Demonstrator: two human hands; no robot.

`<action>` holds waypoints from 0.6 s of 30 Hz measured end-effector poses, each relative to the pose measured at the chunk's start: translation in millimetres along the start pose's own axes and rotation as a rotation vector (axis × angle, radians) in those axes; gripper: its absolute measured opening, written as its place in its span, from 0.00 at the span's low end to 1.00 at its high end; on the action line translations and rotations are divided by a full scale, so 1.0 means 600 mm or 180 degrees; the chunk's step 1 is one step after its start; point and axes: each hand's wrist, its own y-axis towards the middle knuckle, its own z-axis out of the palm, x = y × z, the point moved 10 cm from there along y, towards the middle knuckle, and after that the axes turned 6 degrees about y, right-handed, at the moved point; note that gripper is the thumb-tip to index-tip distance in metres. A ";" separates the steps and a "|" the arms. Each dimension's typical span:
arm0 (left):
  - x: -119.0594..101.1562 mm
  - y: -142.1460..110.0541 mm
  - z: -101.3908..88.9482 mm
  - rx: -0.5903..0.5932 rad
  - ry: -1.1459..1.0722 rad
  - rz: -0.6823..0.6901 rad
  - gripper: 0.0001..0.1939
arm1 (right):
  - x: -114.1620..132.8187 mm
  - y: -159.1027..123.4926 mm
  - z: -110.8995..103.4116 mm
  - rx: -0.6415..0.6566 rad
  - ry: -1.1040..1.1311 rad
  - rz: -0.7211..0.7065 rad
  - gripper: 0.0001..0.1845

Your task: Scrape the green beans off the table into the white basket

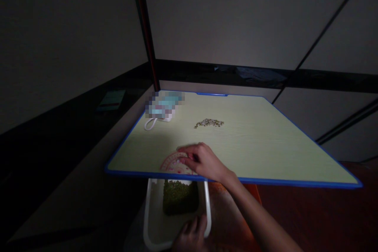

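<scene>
Nearest the camera, the left hand curls over the near rim of a white rectangular plastic tray, fingers on the rim and gripping it, holding the tray below the bench edge. Inside the tray lies a dark green heap of small round beans, massed at its far end under the bench's edge.

Above it, the right hand reaches forward from a bare forearm that runs in from the lower right, palm down, fingers bent and pressed onto a small round pink-patterned plate; the hand rests on the plate's right part, gripping its rim. The plate sits on the pale yellow-green wood-grain bench with a blue edge, right at the near border, above the tray.

Farther back on the left lies a white object with a looped cord, its top blurred. To its right, in the middle of the bench, a small loose scatter of brownish grains lies well apart from the plate.
</scene>
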 end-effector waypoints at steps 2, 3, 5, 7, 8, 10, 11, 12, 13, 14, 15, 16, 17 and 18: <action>-0.001 0.005 -0.004 0.0017 0.0052 0.0005 0.26 | -0.002 0.000 0.000 -0.0016 0.0001 0.0018 0.10; -0.001 0.008 -0.009 -0.0024 0.0047 -0.0004 0.27 | -0.002 0.000 -0.001 -0.0035 0.0010 0.0015 0.10; 0.002 0.013 -0.019 -0.0139 0.0043 -0.0089 0.26 | -0.002 0.000 -0.002 -0.0071 0.0035 -0.0003 0.11; -0.009 0.013 -0.024 -0.0265 0.0102 0.0128 0.23 | -0.003 0.000 -0.002 -0.0104 0.0053 0.0005 0.11; -0.013 0.010 -0.019 -0.0218 0.0142 0.0200 0.22 | -0.004 0.001 -0.002 -0.0114 0.0056 0.0015 0.10; -0.015 0.000 0.003 0.0007 0.0234 0.0281 0.22 | -0.007 0.001 -0.002 -0.0149 0.0057 0.0041 0.10; -0.003 -0.005 0.009 0.0025 0.0224 0.0068 0.22 | -0.008 0.002 -0.003 -0.0181 0.0063 0.0065 0.10; 0.001 -0.011 0.027 0.0278 0.0182 -0.0002 0.23 | -0.011 0.002 -0.004 -0.0223 0.0069 0.0118 0.10; -0.002 -0.013 0.032 0.0329 0.0186 0.0086 0.26 | -0.016 0.003 -0.006 -0.0276 0.0070 0.0198 0.11; -0.004 -0.013 0.030 0.0268 0.0206 0.0121 0.29 | -0.022 0.003 -0.008 -0.0337 0.0064 0.0298 0.12; -0.007 -0.011 0.026 0.0204 0.0244 0.0194 0.27 | -0.028 0.004 -0.011 -0.0399 0.0049 0.0405 0.13; -0.007 -0.006 0.017 0.0088 0.0225 0.0203 0.26 | -0.034 0.004 -0.014 -0.0458 0.0028 0.0507 0.14; -0.005 0.001 0.003 -0.0118 0.0228 0.0170 0.25 | -0.040 0.005 -0.017 -0.0515 0.0005 0.0598 0.14; -0.009 0.007 -0.008 -0.0264 0.0305 0.0256 0.24 | -0.045 0.006 -0.020 -0.0565 -0.0015 0.0669 0.14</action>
